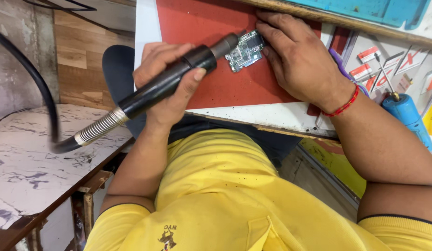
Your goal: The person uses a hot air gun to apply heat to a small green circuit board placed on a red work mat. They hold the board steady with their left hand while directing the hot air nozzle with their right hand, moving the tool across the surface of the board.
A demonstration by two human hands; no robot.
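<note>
We steady a circuit board point(245, 51) under a hot-air handpiece point(172, 81) on the red mat point(202, 23).

Our left hand point(167, 79) is clamped around the black handpiece, its metal nozzle tipped down over the board's near-left corner. Our right hand point(297, 58) lies flat, fingers together, pressing the board's far-right side. The board sits mid-mat, near the bench's far edge; a blue screwdriver point(404, 111) lies by the right edge.
</note>
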